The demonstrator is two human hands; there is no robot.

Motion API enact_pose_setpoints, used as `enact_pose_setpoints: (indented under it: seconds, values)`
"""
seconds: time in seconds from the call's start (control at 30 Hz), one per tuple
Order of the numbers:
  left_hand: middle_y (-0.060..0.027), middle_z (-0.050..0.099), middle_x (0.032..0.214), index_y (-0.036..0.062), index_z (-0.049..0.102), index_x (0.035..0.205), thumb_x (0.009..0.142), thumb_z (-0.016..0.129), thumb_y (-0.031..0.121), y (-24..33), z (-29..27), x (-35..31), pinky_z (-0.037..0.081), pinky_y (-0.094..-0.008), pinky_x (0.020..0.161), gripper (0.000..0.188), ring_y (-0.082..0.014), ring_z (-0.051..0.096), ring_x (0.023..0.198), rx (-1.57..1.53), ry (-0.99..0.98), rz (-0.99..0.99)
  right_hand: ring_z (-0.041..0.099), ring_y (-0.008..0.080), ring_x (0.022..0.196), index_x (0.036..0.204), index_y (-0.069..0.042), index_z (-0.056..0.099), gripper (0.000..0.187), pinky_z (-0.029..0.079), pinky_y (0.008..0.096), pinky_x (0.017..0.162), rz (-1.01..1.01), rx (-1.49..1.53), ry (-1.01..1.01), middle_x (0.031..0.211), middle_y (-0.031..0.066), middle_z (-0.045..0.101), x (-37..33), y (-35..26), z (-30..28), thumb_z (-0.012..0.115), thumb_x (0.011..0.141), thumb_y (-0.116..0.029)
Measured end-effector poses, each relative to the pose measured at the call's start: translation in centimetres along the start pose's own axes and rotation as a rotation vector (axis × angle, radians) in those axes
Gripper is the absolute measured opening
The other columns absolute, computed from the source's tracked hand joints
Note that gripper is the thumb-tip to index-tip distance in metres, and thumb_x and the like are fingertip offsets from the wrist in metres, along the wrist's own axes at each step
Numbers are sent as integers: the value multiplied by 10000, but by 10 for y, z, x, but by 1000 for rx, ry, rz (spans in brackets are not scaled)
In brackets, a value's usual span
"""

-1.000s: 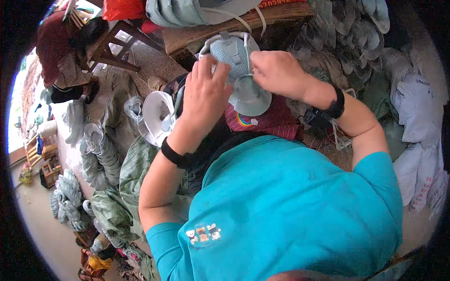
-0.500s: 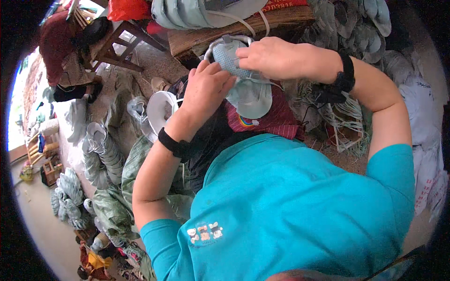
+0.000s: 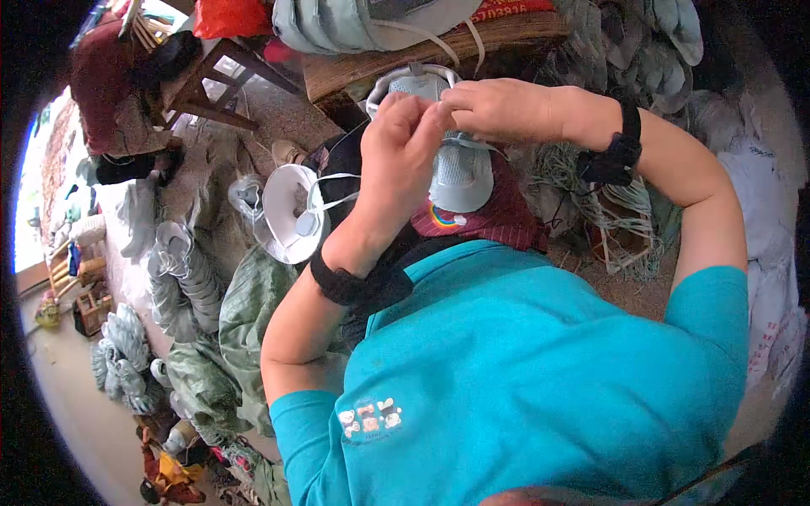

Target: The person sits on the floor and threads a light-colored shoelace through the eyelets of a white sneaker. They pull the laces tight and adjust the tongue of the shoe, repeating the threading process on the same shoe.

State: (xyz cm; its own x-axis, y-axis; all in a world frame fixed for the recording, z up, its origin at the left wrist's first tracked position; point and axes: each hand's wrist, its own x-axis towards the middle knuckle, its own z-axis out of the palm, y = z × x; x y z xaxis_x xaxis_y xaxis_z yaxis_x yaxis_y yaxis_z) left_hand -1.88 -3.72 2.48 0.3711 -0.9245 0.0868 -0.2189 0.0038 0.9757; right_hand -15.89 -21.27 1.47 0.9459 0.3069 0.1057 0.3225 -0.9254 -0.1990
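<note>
A pale grey-blue mesh shoe upper (image 3: 462, 175) with a white rim lies on my lap, its rounded toe toward me and its collar against the wooden bench. Above its middle my two hands meet, fingertips nearly touching. My left hand (image 3: 396, 143) is closed with thumb and fingers pinched together. My right hand (image 3: 506, 110) comes in from the right, also closed in a pinch. Whatever lies between the fingertips is too small or hidden to make out. A thin white cord (image 3: 485, 145) shows across the upper below my right hand.
A wooden bench (image 3: 515, 38) stands ahead, bearing a stack of shoe uppers (image 3: 325, 24). Left of my lap is a white cup-shaped thing (image 3: 287, 202) with straps. Bundles of pale laces (image 3: 629, 215) hang at the right. A wooden stool (image 3: 211, 105) stands at the far left.
My left hand has lifted off the shoe upper, moved right and closed into a pinch beside my right fingertips. The right hand has shifted slightly, and more of the toe shows.
</note>
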Motion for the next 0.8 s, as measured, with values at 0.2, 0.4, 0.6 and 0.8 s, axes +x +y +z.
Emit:
enact_pose_setpoints:
  seconds: [0.2,0.4,0.6,0.8]
  values:
    - [-42,636,743,3,591,964,1002,546,189,-8,-12,2,419,-209,560,195,-67,526,612,-220,-28,-183,563,310,874,816,-18,579,206,496,407,748,61,102,13,893,115,521,3,3,4,695,768,-181]
    - [-83,650,908,-22,561,1036,992,545,121,-33,-9,-4,528,-254,698,150,-124,635,755,-418,33,-126,589,232,802,756,-15,621,204,479,381,711,556,449,209,842,64,582,16,-20,15,649,865,-186]
    - [-96,644,948,-29,551,1062,970,560,68,-26,-15,0,546,-277,745,134,-148,656,826,-608,37,-160,614,69,689,953,-28,619,210,502,235,624,749,1283,398,882,16,616,37,-42,-30,571,977,-232]
    - [-49,637,907,-1,532,1111,934,629,77,-35,-6,3,525,-250,725,216,-128,634,791,-627,125,-149,636,100,769,1051,0,596,153,538,248,717,753,1328,500,945,40,641,44,-46,-2,587,965,-125]
